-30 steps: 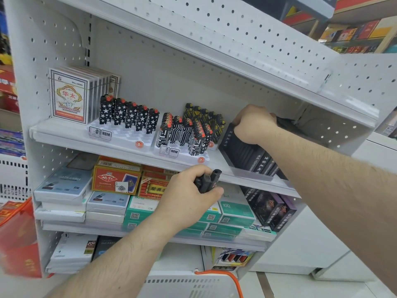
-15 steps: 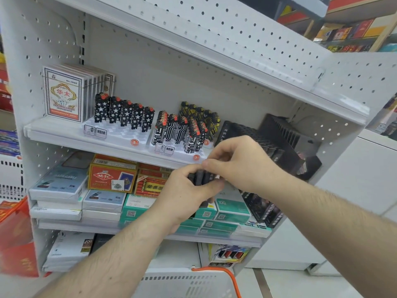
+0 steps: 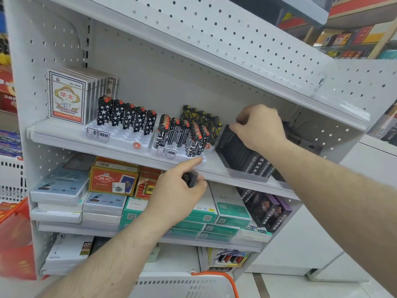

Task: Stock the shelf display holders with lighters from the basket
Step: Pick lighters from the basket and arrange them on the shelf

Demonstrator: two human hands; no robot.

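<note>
My left hand [image 3: 179, 190] is closed around a black lighter [image 3: 190, 178], held just below the front lip of the upper shelf [image 3: 120, 150]. My right hand [image 3: 261, 129] rests with curled fingers on the top of a black row of lighters in a clear display holder [image 3: 242, 160] at the shelf's right. What its fingers grip is hidden. Two white holders stand to the left: one with star-patterned lighters [image 3: 126, 116], one with circuit-patterned lighters [image 3: 182, 134]. The white basket [image 3: 187, 287] with an orange handle [image 3: 223, 278] shows at the bottom edge.
Card decks [image 3: 68, 97] stand at the shelf's far left. The shelf below holds boxed goods: red card boxes [image 3: 112, 179], green boxes [image 3: 214, 214], dark boxes [image 3: 266, 209]. A perforated white shelf [image 3: 214, 33] hangs close overhead. A red bag [image 3: 15, 239] is at the left edge.
My right hand left my left hand and went back up to the black lighter row on the shelf. Fewer lighters now show in my left hand.
</note>
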